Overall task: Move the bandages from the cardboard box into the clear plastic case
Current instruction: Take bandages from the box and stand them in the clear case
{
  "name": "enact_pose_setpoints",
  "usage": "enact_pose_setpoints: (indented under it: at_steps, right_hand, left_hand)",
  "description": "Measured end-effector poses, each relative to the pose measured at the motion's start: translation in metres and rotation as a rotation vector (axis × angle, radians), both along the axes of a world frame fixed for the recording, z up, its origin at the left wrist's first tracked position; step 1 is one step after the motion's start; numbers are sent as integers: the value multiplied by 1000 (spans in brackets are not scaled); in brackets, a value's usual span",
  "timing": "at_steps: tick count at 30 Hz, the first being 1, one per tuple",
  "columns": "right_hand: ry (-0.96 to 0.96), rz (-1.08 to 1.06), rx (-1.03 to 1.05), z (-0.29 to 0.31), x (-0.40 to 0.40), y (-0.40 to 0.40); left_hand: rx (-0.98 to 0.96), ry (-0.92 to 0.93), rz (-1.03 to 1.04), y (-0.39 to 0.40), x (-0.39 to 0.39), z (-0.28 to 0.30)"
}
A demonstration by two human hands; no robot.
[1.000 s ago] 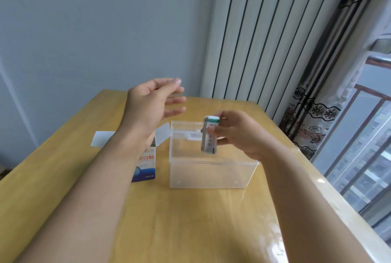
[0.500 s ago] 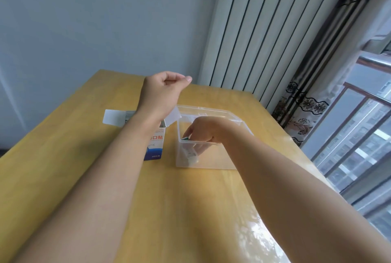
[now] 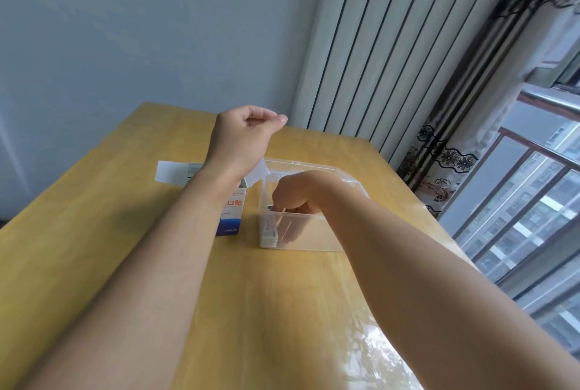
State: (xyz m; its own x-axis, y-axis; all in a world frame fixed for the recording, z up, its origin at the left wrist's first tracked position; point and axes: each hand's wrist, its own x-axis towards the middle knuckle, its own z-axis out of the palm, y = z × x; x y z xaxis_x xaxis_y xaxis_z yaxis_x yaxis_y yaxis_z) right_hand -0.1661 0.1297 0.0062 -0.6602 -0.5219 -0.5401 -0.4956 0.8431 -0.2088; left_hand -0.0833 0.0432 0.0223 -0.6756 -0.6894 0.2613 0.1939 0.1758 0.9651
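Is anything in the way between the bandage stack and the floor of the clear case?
Nothing visible blocks it. The right hand is already down inside the clear case, with the bandages standing against its left wall, at or near the floor. The left hand hangs above the cardboard box, clear of the case.

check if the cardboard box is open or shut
Open: the cardboard box stands upright with white top flaps spread to both sides, one showing beyond the left forearm.

Two hands are seen, the left hand (image 3: pixel 243 135) and the right hand (image 3: pixel 298 190). One cardboard box (image 3: pixel 231 217), one clear plastic case (image 3: pixel 314 240), one stack of bandages (image 3: pixel 270 229) and one table (image 3: pixel 94 232) are counted.
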Motion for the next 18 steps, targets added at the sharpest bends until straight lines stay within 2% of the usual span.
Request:
enact_pose_setpoints:
  at_steps: [3,7,18]
  right_hand:
    - [-108,-97,-48,-9,-8,2]
    - [-141,-124,-6,-12,-13,3]
    - [-92,40,12,-10,-2,0]
  left_hand:
    - [-4,-4,0,1,0,0]
    - [-11,-15,0,2,-1,-1]
    - [-20,-14,27,2,1,-1]
